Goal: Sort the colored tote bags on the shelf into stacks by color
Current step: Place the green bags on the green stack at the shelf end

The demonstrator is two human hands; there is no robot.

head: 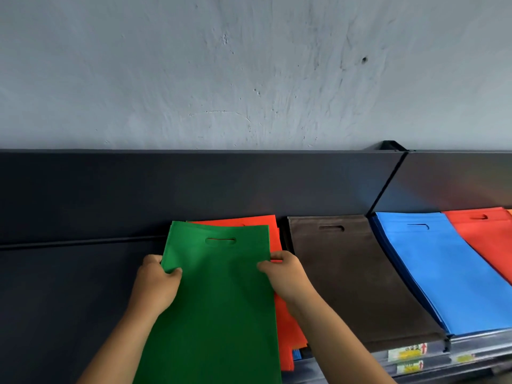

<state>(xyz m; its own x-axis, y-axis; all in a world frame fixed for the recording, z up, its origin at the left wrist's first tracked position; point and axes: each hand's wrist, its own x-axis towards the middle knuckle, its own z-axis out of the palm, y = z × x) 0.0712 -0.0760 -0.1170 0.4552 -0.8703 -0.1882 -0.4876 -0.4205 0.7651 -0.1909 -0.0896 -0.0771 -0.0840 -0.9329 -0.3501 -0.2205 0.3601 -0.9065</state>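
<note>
A thin bunch of green tote bags (219, 295) lies at the middle of the dark shelf (69, 286), over an orange-red pile (288, 328). My left hand (158, 284) grips the green bags' left edge, thumb on top. My right hand (285, 273) pinches their right edge. To the right lie a dark brown stack (349, 275), a blue stack (448, 273) and another orange-red stack (484, 239). A bit of blue shows under the orange-red pile near the front edge.
The shelf's dark back panel (194, 189) rises behind the bags, with a grey wall above. A divider post (388, 184) stands between the brown and blue stacks. Price labels (407, 353) run along the front rail at lower right. The shelf left of the green bags is bare.
</note>
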